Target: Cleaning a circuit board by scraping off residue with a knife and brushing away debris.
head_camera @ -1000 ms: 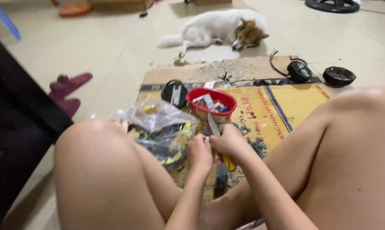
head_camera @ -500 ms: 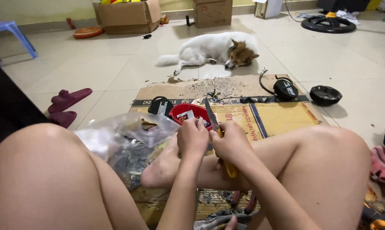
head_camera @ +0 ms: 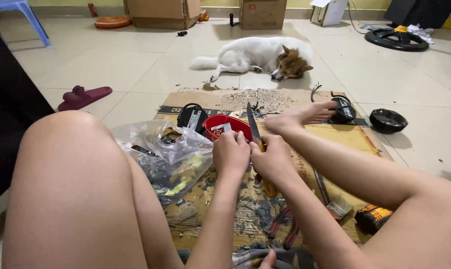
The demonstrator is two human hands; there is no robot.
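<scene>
I sit on the floor with both knees raised. My right hand point(head_camera: 274, 160) grips a knife by its yellow handle point(head_camera: 268, 185), and the blade point(head_camera: 253, 124) points up and away from me. My left hand point(head_camera: 231, 153) is closed right beside it, pressed against the right hand; what it pinches is hidden by the fingers. Just beyond the hands stands a red bowl point(head_camera: 225, 124) with small parts in it. A clear plastic bag point(head_camera: 165, 152) full of dark and yellow pieces lies to the left, against my left leg.
Flattened cardboard point(head_camera: 345, 137) covers the floor, strewn with scraps. On it lie a black charger block point(head_camera: 192, 116), red-handled pliers point(head_camera: 281, 226) and an orange-black tool point(head_camera: 373, 217). A white and brown dog point(head_camera: 265, 57) lies beyond. A black round part point(head_camera: 388, 119), a maroon slipper point(head_camera: 83, 96) and boxes point(head_camera: 160, 11) are around.
The view has tilted up and my legs have shifted: my right leg now stretches out over the cardboard. My hands stay together on the knife, raised a little nearer to me.
</scene>
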